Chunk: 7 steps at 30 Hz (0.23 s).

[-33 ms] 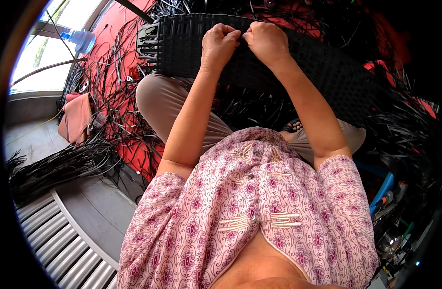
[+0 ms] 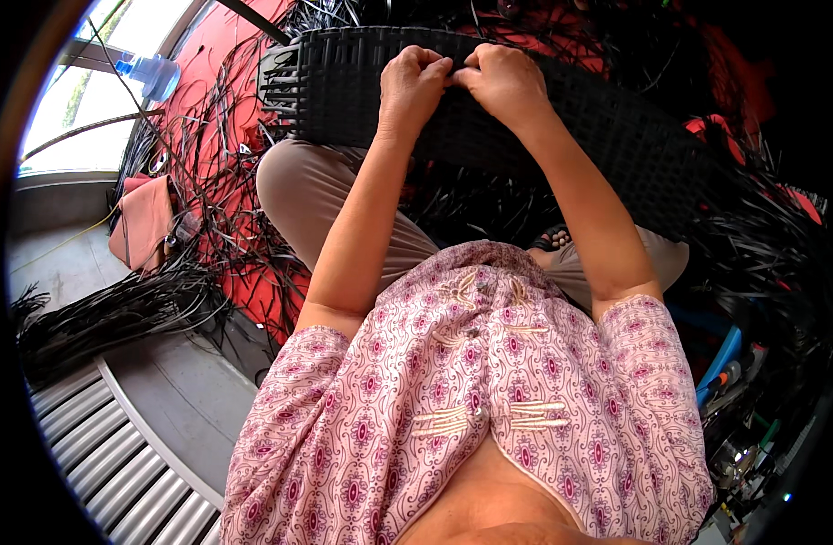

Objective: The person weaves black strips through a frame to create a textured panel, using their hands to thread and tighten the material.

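Observation:
A long black woven panel of flat plastic strips lies crosswise in front of me, above my folded legs. Loose strip ends stick out at its left end. My left hand is closed in a pinch over the panel's upper middle. Close on its right, my right hand is closed too, its thumb and forefinger almost meeting the left fingertips. Whatever thin thing sits between the fingers is too small and dark to make out against the weave.
Tangled black strips cover the red floor covering. A thick bundle of strips lies at the left, near a slatted metal surface. A clear blue bottle is at the far left; tools with a blue part lie at the right.
My right hand has shifted slightly left, bringing its fingertips nearer to my left hand's. The left hand and the panel stay practically in place.

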Available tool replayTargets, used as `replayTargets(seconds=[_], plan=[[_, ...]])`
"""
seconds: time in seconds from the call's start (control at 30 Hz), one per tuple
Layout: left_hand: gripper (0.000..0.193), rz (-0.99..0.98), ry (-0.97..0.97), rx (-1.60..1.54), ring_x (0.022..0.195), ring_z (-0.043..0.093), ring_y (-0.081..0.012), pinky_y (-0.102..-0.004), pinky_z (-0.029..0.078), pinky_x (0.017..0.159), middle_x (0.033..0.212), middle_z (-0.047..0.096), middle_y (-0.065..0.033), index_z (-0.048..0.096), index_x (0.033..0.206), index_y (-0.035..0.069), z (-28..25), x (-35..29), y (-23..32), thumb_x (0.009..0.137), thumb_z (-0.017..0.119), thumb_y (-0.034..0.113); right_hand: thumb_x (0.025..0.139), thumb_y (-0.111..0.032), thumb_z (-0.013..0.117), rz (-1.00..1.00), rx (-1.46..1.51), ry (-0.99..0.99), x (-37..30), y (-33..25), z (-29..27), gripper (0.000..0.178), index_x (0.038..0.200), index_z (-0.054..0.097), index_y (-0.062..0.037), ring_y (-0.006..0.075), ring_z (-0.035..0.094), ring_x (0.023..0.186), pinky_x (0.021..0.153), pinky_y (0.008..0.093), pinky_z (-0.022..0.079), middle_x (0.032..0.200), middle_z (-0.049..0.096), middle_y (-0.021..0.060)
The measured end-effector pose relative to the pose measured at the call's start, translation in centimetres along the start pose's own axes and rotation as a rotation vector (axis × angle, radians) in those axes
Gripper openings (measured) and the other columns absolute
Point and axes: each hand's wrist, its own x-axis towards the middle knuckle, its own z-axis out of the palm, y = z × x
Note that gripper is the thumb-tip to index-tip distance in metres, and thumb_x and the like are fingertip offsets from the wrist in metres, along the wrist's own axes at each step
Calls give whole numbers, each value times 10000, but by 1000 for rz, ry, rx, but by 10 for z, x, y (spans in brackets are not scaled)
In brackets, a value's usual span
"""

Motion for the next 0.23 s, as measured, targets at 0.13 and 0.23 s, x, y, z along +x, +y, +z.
replayTargets(seconds=[0.13, 0.23], plan=[[103, 57, 32, -172, 746, 715, -127, -255, 575, 648, 826, 701, -69, 642, 911, -7, -20, 6, -9, 925, 680, 88, 793, -155, 735, -120, 66, 105, -14, 2, -6, 323, 1105, 679, -90, 267, 697, 978, 894, 419, 514, 988, 728, 102], [114, 62, 42, -165, 754, 716, -131, -261, 587, 669, 826, 694, -74, 637, 916, -13, -32, 6, -7, 925, 686, 90, 773, -125, 736, -297, -27, 234, -17, 3, -8, 382, 1148, 665, -120, 259, 683, 1054, 955, 366, 488, 1095, 724, 118]])
